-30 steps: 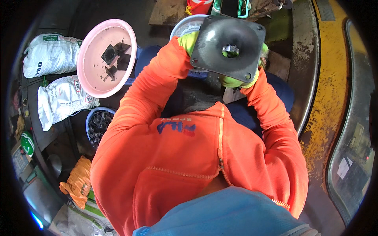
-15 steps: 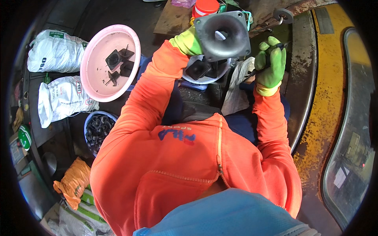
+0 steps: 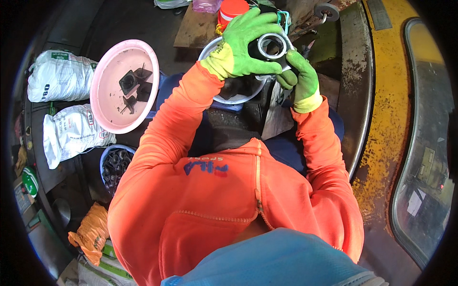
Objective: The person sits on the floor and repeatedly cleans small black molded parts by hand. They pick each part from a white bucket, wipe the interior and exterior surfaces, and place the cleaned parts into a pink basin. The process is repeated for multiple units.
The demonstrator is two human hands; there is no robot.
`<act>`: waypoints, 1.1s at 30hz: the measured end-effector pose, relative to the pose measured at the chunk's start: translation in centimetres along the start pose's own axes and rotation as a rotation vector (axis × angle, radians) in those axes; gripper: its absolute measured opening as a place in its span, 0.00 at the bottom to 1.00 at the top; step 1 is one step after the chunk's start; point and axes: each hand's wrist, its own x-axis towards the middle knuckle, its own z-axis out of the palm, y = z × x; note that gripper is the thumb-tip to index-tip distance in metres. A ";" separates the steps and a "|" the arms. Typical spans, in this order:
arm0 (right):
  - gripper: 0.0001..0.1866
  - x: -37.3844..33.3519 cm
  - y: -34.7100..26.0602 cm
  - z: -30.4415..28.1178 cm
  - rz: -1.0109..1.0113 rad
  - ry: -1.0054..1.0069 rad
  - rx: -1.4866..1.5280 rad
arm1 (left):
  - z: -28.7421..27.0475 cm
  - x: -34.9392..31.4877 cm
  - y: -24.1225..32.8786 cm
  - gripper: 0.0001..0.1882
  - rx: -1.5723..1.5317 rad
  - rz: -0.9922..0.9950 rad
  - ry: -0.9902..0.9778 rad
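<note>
My left hand (image 3: 245, 45), in a green and yellow glove, wraps around a dark horn-shaped part with a square flange. The part's round neck (image 3: 272, 46) faces up, and its pale rim shows between my spread thumb and fingers. On the right side of the flange, my gloved right hand (image 3: 301, 78) is closed with its fingertips against the edge. A thin dark pointed thing (image 3: 310, 46) shows just past those fingertips; whether the right hand holds it is hard to make out. Below the hands, a pale bowl (image 3: 241, 99) contains dark parts, largely hidden.
At left, a pink basin (image 3: 98, 95) contains several black flanged pieces (image 3: 129, 82). Two white sacks (image 3: 62, 78) lie beyond it. A blue basket (image 3: 103, 159) of small black parts stands nearer. A red-lidded container (image 3: 234, 8) is ahead; a rusty yellow machine panel (image 3: 381, 143) runs along the right.
The horn-shaped part has turned from its wide flared mouth to its narrow ringed neck facing up. My right hand, earlier apart and clasping something dark, has moved left to the part.
</note>
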 end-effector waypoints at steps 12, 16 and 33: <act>0.11 0.7 0.7 0.9 -0.096 0.005 0.101 | 1.7 -0.9 0.5 0.45 -1.472 -0.332 0.379; 0.10 1.2 3.0 0.8 -0.025 0.070 0.128 | 3.9 -1.7 2.6 0.43 -1.851 -0.542 0.356; 0.13 1.0 -0.9 0.1 -0.816 0.034 -1.494 | 2.3 -2.4 -3.0 0.29 -1.932 -0.956 0.060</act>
